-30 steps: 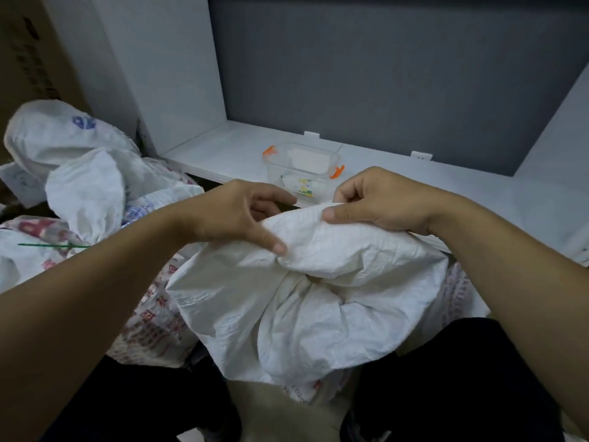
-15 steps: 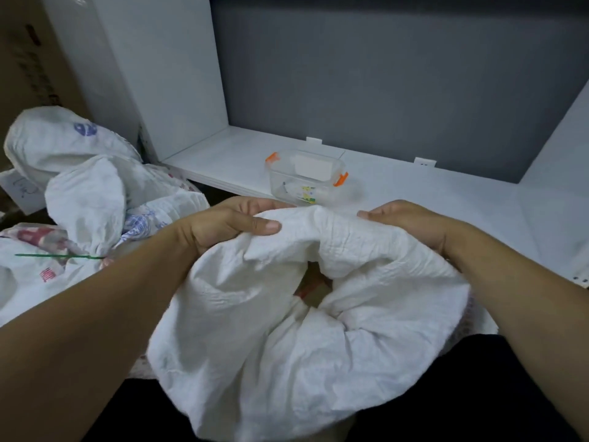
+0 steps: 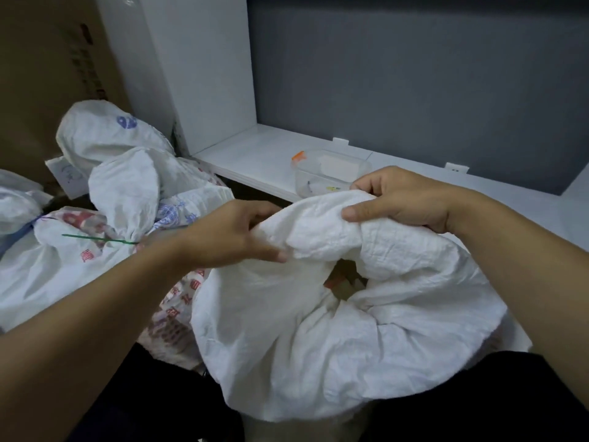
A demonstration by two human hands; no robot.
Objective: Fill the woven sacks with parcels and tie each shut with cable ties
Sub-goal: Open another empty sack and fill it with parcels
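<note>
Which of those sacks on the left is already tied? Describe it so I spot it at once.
Look left of the white shelf at the pile of sacks. The tied sack stands in the middle, neck pinched low. A thin green cable tie sticks out leftward from that neck, unlike the sacks around it.

White woven sack (image 3: 318, 339) in front of us, mouth gathered, a small gap left at its centre. Our left hand (image 3: 229, 234) pinches the bunched rim on the left; our right hand (image 3: 401, 199) grips the rim from above on the right. Tied sacks (image 3: 121, 186) piled to the left, one closed with a green cable tie (image 3: 98, 239). Clear plastic box (image 3: 331, 173) with orange clips on the white shelf (image 3: 255, 154), behind the right hand. Cardboard carton (image 3: 47, 74) at far left.
</note>
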